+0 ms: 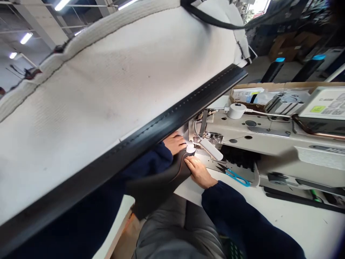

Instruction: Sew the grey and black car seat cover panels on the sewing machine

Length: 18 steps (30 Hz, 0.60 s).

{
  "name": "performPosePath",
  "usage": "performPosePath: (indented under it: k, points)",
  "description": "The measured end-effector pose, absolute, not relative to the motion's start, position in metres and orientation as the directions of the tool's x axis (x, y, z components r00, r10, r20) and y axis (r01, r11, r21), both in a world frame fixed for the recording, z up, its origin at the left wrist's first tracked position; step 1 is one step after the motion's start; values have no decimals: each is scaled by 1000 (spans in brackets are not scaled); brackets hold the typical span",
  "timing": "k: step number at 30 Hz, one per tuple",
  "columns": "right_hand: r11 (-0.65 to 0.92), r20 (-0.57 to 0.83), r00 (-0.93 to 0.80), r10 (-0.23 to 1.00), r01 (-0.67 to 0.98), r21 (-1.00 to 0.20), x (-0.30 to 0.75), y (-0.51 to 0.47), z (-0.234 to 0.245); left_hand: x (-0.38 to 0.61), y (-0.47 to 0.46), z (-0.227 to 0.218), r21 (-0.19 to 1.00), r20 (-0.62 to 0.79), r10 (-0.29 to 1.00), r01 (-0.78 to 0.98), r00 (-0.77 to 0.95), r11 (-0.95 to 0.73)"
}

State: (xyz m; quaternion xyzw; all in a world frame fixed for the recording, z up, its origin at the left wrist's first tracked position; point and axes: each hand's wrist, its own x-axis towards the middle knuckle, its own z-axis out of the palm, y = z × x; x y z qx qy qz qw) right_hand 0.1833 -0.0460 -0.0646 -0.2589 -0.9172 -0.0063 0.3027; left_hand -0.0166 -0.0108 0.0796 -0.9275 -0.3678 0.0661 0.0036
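So the dark material (159,189) is right at the sewing machine's (258,131) needle end, left hand (175,143) laid flat at its edge, right hand (199,172) resting fingers on top, prob keeping it smooth. Can't tell if the right's pinching.

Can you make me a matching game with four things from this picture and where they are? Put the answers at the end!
Things
1. Open scissors with blue handles and dark blades
2. Black thread cones with blue tops
3. The person's bare right hand
4. Large white panel with a black stitched edge

Places
A. Resting on dark, flexible sheet material
B. Spread across the picture's upper left
C. In the picture's upper right
D. Lying just right of the hand

Right pairs: 1-D, 2-C, 3-A, 4-B
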Motion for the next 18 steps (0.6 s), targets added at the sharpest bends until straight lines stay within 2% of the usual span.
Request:
performPosePath:
  k: [3, 6, 10, 12, 14, 16, 18]
  points:
    - [863, 499, -726, 474, 495, -99, 181, -49, -66, -51, -12, 96, -99, -195, 680, 675, 707, -731]
    - [837, 417, -769, 485, 546, 33, 170, -53, -70, -57, -13, 104, -103, -167, 695, 688, 699, -718]
    - [777, 364, -772, 520, 605, 174, 153, -59, -74, -48, -16, 110, -226, -164, 687, 651, 708, -725]
    - [753, 355, -756, 550, 633, 182, 152, -62, -75, -51, -20, 112, -278, -202, 686, 630, 699, -725]
    - [752, 356, -746, 562, 641, 155, 157, -65, -76, -59, -25, 115, -280, -219, 699, 642, 681, -714]
    - [764, 357, -749, 559, 632, 130, 163, -66, -75, -66, -29, 122, -267, -206, 707, 657, 676, -705]
    - [763, 350, -750, 560, 632, 133, 163, -66, -74, -63, -31, 138, -303, -182, 721, 659, 669, -688]
